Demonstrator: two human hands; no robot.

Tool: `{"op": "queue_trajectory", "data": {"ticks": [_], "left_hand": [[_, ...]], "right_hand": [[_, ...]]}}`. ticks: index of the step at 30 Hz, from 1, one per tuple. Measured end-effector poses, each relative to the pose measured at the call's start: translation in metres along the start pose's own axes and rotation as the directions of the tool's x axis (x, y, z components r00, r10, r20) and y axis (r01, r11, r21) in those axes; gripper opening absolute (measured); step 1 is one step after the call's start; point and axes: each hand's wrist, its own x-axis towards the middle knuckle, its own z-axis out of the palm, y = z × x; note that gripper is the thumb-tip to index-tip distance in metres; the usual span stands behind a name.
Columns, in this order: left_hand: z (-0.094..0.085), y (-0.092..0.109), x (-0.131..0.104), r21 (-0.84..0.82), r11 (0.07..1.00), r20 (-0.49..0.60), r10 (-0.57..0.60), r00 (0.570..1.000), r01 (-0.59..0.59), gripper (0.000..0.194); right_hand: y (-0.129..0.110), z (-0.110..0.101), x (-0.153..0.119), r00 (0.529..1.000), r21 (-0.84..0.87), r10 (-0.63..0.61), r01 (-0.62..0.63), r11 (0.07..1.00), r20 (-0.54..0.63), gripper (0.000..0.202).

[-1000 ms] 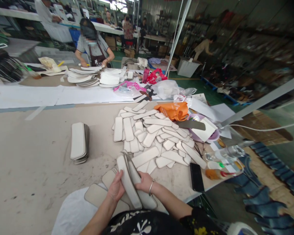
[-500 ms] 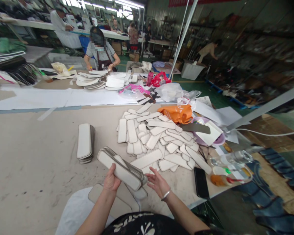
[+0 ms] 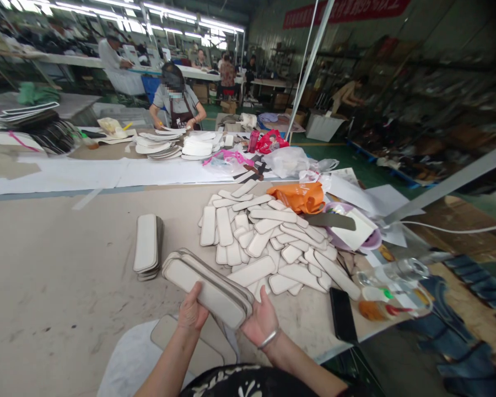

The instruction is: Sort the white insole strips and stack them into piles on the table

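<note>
My left hand [image 3: 193,310] grips a stack of long white panels [image 3: 209,289] with rounded corners and dark edges, its thumb on the top face. The stack is tilted, its right end lower and nearer to me. At that end my right hand [image 3: 262,320] cups the panels, thumb up; its other fingers are partly hidden below. Left of the held stack, a neat pile of similar panels [image 3: 145,242] lies on the table. Beyond my hands spreads a loose heap of white panels [image 3: 268,226]. Larger flat pieces [image 3: 206,344] lie under my forearms.
An orange bag [image 3: 300,197] and a purple basin [image 3: 370,241] border the heap. Toward the right edge lie a black phone [image 3: 343,315], a clear bottle [image 3: 400,271] and an orange-filled bottle [image 3: 372,310]. Across the table a co-worker [image 3: 177,102] handles white pieces [image 3: 159,143].
My right hand has moved in against the lower end of the held stack. The panels there, fanned out before, now lie more evenly together. The view has shifted slightly.
</note>
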Motion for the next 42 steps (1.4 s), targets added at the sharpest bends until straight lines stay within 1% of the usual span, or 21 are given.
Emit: {"op": "queue_trajectory", "data": {"ticks": [2, 4, 6, 7, 8, 9, 10, 11, 13, 14, 15, 17, 19, 21, 25, 30, 32, 35, 37, 38, 42], "left_hand": [[-0.006, -0.002, 0.0, 0.011, 1.0, 0.011, -0.009, 1.0, 0.009, 0.03], [-0.012, 0.0, 0.002, -0.001, 1.0, 0.005, -0.025, 1.0, 0.025, 0.029], [-0.02, 0.007, 0.005, -0.021, 0.999, -0.015, -0.045, 0.999, 0.045, 0.028], [-0.025, 0.011, 0.006, -0.031, 0.998, -0.036, -0.055, 0.998, 0.054, 0.027], [-0.03, 0.016, 0.007, -0.04, 0.997, -0.06, -0.061, 0.996, 0.058, 0.026], [-0.035, 0.02, 0.008, -0.049, 0.997, -0.085, -0.06, 0.995, 0.056, 0.026], [-0.041, 0.025, 0.009, -0.056, 0.997, -0.108, -0.058, 0.992, 0.052, 0.026], [-0.046, 0.028, 0.009, -0.061, 0.997, -0.128, -0.059, 0.99, 0.052, 0.026], [-0.054, 0.032, 0.007, -0.059, 0.997, -0.139, -0.063, 0.988, 0.055, 0.027], [-0.057, 0.031, 0.006, -0.051, 0.997, -0.137, -0.061, 0.989, 0.055, 0.026], [-0.059, 0.03, 0.005, -0.04, 0.998, -0.14, -0.06, 0.988, 0.055, 0.025], [-0.062, 0.027, 0.003, -0.014, 0.998, -0.148, -0.061, 0.987, 0.06, 0.022], [-0.064, 0.022, 0.002, 0.014, 0.996, -0.154, -0.089, 0.984, 0.092, 0.02], [-0.066, 0.02, 0.0, 0.044, 0.991, -0.148, -0.12, 0.982, 0.128, 0.018], [-0.072, 0.018, 0.001, 0.077, 0.99, -0.144, -0.109, 0.984, 0.121, 0.024], [-0.082, 0.015, 0.006, 0.075, 0.985, -0.156, -0.144, 0.977, 0.157, 0.023], [-0.082, 0.013, 0.009, 0.081, 0.983, -0.164, -0.153, 0.975, 0.168, 0.022], [-0.08, 0.012, 0.012, 0.07, 0.985, -0.188, -0.139, 0.972, 0.155, 0.019], [-0.08, 0.015, 0.014, 0.046, 0.992, -0.197, -0.11, 0.974, 0.121, 0.02], [-0.08, 0.017, 0.015, 0.037, 0.995, -0.199, -0.089, 0.976, 0.098, 0.022], [-0.085, 0.029, 0.018, 0.029, 0.999, -0.202, -0.027, 0.979, 0.033, 0.028]], "right_hand": [[-0.003, 0.005, 0.0, 0.999, -0.021, -0.032, 0.031, 0.999, -0.042, 0.064], [-0.002, -0.001, 0.006, 0.999, -0.131, -0.041, 0.038, 0.991, -0.017, 0.071], [-0.004, -0.018, 0.016, 0.995, -0.365, -0.088, 0.099, 0.926, 0.046, 0.071], [-0.008, -0.029, 0.023, 0.985, -0.523, -0.154, 0.171, 0.835, 0.077, 0.067], [-0.015, -0.041, 0.03, 0.963, -0.684, -0.244, 0.255, 0.683, 0.115, 0.063], [-0.024, -0.052, 0.038, 0.925, -0.823, -0.339, 0.324, 0.467, 0.171, 0.06], [-0.036, -0.062, 0.045, 0.877, -0.909, -0.407, 0.36, 0.21, 0.254, 0.06], [-0.048, -0.07, 0.053, 0.84, -0.932, -0.423, 0.36, -0.033, 0.34, 0.062], [-0.07, -0.079, 0.069, 0.821, -0.851, -0.321, 0.329, -0.409, 0.472, 0.069], [-0.08, -0.079, 0.077, 0.83, -0.776, -0.23, 0.326, -0.54, 0.508, 0.074], [-0.087, -0.078, 0.085, 0.842, -0.695, -0.127, 0.336, -0.636, 0.524, 0.078], [-0.095, -0.072, 0.1, 0.858, -0.555, 0.066, 0.385, -0.738, 0.509, 0.087], [-0.098, -0.063, 0.113, 0.861, -0.482, 0.2, 0.438, -0.759, 0.467, 0.094], [-0.1, -0.055, 0.123, 0.852, -0.458, 0.262, 0.474, -0.751, 0.452, 0.095], [-0.107, -0.047, 0.132, 0.829, -0.447, 0.275, 0.507, -0.737, 0.487, 0.089], [-0.112, -0.05, 0.132, 0.76, -0.494, 0.247, 0.596, -0.633, 0.601, 0.084], [-0.113, -0.049, 0.132, 0.767, -0.53, 0.219, 0.591, -0.609, 0.603, 0.08], [-0.115, -0.037, 0.128, 0.82, -0.602, 0.198, 0.537, -0.59, 0.537, 0.066], [-0.119, -0.024, 0.121, 0.836, -0.649, 0.148, 0.51, -0.564, 0.528, 0.051], [-0.122, -0.017, 0.115, 0.831, -0.672, 0.098, 0.507, -0.539, 0.548, 0.043], [-0.122, 0.005, 0.081, 0.755, -0.752, -0.205, 0.507, -0.421, 0.623, 0.026]]}}
